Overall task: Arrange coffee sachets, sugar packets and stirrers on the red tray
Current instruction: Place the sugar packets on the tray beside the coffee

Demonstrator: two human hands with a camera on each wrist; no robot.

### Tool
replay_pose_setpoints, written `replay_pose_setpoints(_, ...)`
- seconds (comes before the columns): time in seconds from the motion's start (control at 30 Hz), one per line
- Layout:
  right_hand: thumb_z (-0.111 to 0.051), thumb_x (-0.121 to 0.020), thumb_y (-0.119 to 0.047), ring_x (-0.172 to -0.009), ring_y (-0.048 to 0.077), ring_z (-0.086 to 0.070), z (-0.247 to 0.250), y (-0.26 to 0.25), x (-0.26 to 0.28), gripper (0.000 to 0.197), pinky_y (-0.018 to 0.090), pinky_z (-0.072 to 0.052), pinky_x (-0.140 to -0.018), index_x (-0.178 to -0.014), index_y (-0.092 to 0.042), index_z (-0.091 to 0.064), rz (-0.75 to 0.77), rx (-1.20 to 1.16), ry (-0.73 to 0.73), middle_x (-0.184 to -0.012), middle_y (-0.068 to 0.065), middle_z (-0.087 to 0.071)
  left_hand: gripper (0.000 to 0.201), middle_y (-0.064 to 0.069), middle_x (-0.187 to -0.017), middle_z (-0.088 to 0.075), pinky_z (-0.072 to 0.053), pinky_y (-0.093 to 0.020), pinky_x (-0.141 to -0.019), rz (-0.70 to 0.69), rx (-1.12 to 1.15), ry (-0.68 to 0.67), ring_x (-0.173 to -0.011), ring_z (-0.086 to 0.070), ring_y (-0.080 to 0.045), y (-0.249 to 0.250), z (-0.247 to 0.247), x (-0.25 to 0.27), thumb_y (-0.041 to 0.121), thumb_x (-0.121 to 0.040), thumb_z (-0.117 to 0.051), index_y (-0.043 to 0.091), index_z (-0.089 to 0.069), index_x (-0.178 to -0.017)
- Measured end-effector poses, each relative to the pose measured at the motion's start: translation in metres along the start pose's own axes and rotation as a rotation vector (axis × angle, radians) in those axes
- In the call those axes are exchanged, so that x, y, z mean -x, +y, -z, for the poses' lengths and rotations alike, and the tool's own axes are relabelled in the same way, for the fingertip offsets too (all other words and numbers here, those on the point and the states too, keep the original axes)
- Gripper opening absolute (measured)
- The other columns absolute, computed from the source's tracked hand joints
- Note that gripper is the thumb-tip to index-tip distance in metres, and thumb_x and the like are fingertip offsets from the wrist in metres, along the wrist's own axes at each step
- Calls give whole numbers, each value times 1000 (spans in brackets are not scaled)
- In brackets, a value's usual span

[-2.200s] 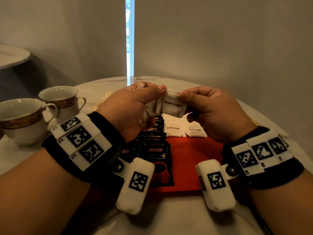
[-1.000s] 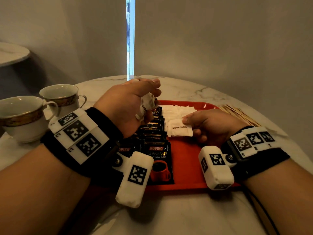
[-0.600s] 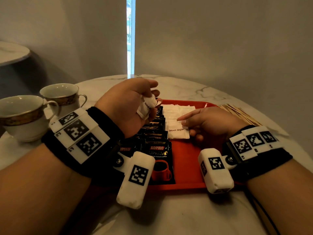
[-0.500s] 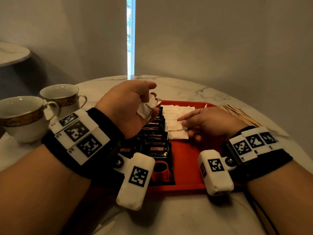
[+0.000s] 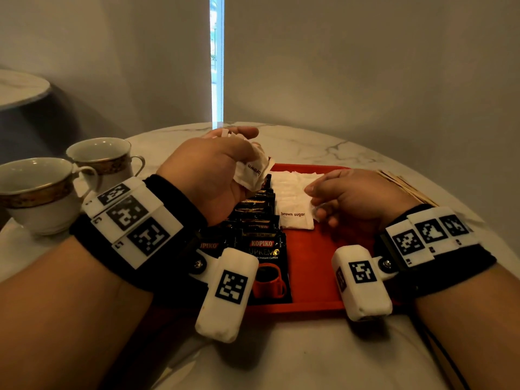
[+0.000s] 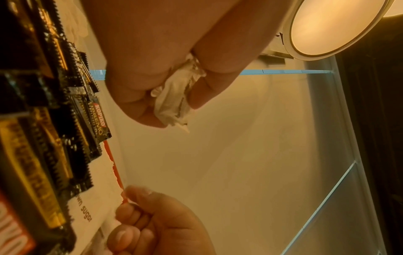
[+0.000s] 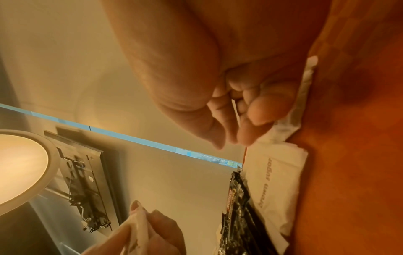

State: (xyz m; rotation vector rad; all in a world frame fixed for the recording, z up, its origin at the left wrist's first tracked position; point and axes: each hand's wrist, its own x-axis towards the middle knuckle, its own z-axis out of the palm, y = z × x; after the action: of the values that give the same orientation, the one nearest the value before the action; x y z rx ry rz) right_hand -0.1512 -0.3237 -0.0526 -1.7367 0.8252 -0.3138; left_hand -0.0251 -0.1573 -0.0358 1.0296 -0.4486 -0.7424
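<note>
The red tray (image 5: 318, 263) lies on the table in front of me. A row of overlapping black Kopiko coffee sachets (image 5: 264, 249) runs down its left side. Beside them lies a row of white brown sugar packets (image 5: 292, 198). My left hand (image 5: 247, 153) hovers above the tray's far left corner and grips a bunch of sugar packets (image 5: 251, 173) (image 6: 174, 100). My right hand (image 5: 323, 201) (image 7: 235, 124) rests on the tray with loosely curled fingers touching the right edge of the sugar row; I see nothing held in it. Wooden stirrers (image 5: 405, 187) lie right of the tray, partly hidden behind that hand.
Two white gold-banded cups (image 5: 36, 192) (image 5: 104, 156) stand at the left on the round marble table (image 5: 309, 144). The wall stands close behind the table. A second small table (image 5: 19, 88) is at the far left.
My right hand took one packet from the left hand's bunch, laid it at the front of the sugar row, and curled its fingers. The left hand rose slightly with its bunch.
</note>
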Motion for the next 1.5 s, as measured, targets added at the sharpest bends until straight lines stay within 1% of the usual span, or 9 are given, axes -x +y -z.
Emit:
replay_pose_setpoints(0.13, -62, -96, -18, -59, 18, -66, -7, -3, 2, 18, 27, -55, -52, -102, -1, -63, -35, -181, -85, -80, 12, -64, 27, -10, -94, -68, -54, -29, -54, -12, -7, 33, -67, -70, -18, 1, 0, 0, -6, -91, -60, 13, -65, -109)
replay_pose_setpoints(0.27, -58, -98, -28, -77, 26, -72, -10, -3, 4, 29, 29, -60, -65, -108, -2, -61, -144, -234, -248, -87, 17, -69, 44, -9, -90, -68, -50, -26, -49, -4, -31, 32, -58, -67, -14, 0, 2, -1, 5, -90, -68, 9, -59, -132)
replay_pose_setpoints(0.4, -58, -98, -28, -77, 27, -73, -10, -2, 5, 28, 29, -60, -65, -107, -2, -61, -140, -238, -259, -86, 17, -69, 34, -7, -84, -70, -47, -24, -45, 11, -33, 50, -56, -65, -11, -1, 2, 0, 8, -88, -71, 10, -60, -120)
replay_pose_setpoints(0.63, -75, -75, -40, -62, 18, -63, -8, -13, 14, 45, 25, -49, -51, -99, -4, -64, 214, -363, -253, -80, 10, -65, 18, -4, -81, -71, -51, -23, -49, 6, -50, -38, -64, -68, -13, -4, -2, 3, 10, -89, -70, 12, -62, -105)
replay_pose_setpoints(0.9, -81, -73, -18, -68, 20, -63, -19, -16, 24, 30, 29, -45, -55, -96, -7, -64, 367, -233, -231, -88, 15, -69, 63, -16, -115, -70, -59, -30, -67, 11, -36, -134, -86, -74, -23, -7, -2, 4, 15, -73, -72, 2, -56, -133)
replay_pose_setpoints(1.0, -70, -81, -3, -63, 19, -61, -21, -18, 26, 13, 30, -41, -54, -91, -5, -62, 378, -267, -151, -76, 9, -67, 66, -20, -124, -68, -59, -30, -64, 20, -62, -130, -88, -74, -26, -7, -1, 4, 18, -73, -73, 4, -56, -135)
replay_pose_setpoints(1.17, -58, -91, 1, -66, 21, -66, -21, -19, 27, 10, 28, -44, -53, -89, -8, -58, 349, -359, -124, -77, 7, -69, 54, -13, -105, -71, -57, -29, -58, 17, -72, -112, -77, -72, -20, -7, 0, 4, 20, -75, -72, 6, -60, -125)
replay_pose_setpoints(1.37, -47, -95, -2, -74, 23, -71, -20, -20, 22, 9, 30, -53, -60, -95, -8, -55, 343, -532, -68, -86, 11, -70, 7, -10, -88, -67, -59, -33, -61, 10, -58, -25, -67, -68, -20, -6, 1, -1, 4, -96, -59, 9, -62, -100)
replay_pose_setpoints(1.5, -49, -98, -2, -64, 14, -69, -20, -20, 24, 14, 28, -56, -58, -92, -9, -61, 389, -613, -69, -77, 7, -69, 23, -5, -85, -71, -52, -25, -55, 29, -78, -69, -64, -65, -15, -4, 0, 2, -1, -95, -50, 13, -68, -99)
